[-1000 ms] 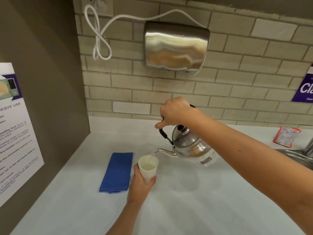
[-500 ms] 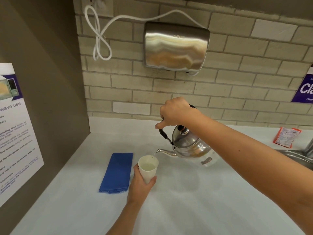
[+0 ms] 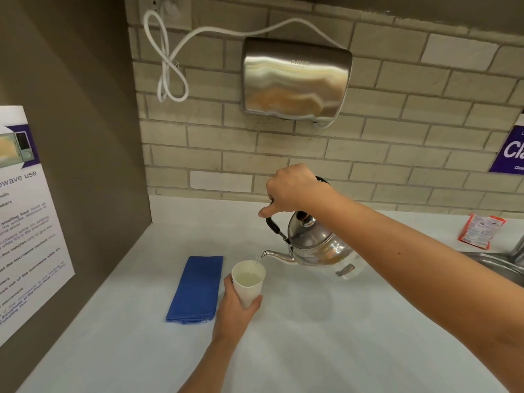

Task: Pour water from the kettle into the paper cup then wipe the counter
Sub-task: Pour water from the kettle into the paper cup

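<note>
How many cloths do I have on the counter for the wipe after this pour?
1. The blue cloth lies folded on the counter, just left of the paper cup held in the left hand. The right forearm hides some counter.

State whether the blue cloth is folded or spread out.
Folded: the blue cloth lies as a narrow layered strip on the counter, stacked edges showing at its near end.
</note>
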Demonstrator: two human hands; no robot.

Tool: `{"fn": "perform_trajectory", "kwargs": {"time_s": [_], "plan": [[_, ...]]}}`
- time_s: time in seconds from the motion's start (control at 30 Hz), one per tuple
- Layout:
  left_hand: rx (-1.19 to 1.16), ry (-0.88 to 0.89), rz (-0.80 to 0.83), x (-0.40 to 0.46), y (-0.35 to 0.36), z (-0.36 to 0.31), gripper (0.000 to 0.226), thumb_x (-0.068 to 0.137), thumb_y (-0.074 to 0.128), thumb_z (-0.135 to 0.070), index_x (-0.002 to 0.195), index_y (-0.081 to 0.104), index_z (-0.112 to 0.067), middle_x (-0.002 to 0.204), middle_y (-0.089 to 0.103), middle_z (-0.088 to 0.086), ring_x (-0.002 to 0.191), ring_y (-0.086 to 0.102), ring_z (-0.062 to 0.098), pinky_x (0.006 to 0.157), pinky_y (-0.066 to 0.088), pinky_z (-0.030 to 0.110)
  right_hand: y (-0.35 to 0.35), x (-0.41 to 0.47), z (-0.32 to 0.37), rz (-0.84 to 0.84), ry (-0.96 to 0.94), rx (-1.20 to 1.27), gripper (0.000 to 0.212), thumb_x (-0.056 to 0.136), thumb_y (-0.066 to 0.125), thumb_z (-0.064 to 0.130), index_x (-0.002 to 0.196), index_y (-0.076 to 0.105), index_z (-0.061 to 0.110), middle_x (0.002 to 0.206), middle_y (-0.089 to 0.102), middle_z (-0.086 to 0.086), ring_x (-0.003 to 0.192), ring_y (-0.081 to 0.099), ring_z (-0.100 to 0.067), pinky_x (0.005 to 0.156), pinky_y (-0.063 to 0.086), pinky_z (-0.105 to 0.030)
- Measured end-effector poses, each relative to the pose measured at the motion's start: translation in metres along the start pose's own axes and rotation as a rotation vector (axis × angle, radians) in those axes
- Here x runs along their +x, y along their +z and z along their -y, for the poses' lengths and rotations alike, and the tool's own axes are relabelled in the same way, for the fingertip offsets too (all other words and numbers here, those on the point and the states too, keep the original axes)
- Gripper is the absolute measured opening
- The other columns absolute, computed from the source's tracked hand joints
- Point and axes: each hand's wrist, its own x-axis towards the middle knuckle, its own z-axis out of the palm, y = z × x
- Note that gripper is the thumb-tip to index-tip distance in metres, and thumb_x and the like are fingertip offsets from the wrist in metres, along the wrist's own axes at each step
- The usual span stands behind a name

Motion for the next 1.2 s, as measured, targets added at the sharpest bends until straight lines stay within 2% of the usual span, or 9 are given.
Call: {"fn": "perform_trajectory", "kwargs": {"time_s": [0.9, 1.2], "plan": [[-0.019, -0.012, 0.021, -0.004, -0.005, -0.006, 0.079, 0.069, 0.077, -0.034, 0.128, 0.026, -0.020, 0.120, 0.053, 0.007, 0.106, 0.054, 0.024, 0.085, 0.053, 0.040, 0.000, 0.000, 0.010, 0.030, -0.018, -0.021, 0.061, 0.084, 0.046, 0.066, 0.053, 0.040, 0.014, 0.055, 0.038, 0.001, 0.046, 0.036, -0.016, 0.044, 0.025, -0.022], [-0.009, -0.021, 0.020, -0.004, -0.005, -0.006, 0.080, 0.068, 0.076, -0.036, 0.128, 0.025, -0.021, 0.121, 0.053, 0.007, 0.106, 0.054, 0.023, 0.085, 0.053, 0.038, -0.001, 0.001, 0.011, 0.038, -0.019, -0.021, 0.061, 0.083, 0.046, 0.066, 0.052, 0.040, 0.014, 0.054, 0.039, 0.001, 0.047, 0.037, -0.017, 0.045, 0.025, -0.022]]}}
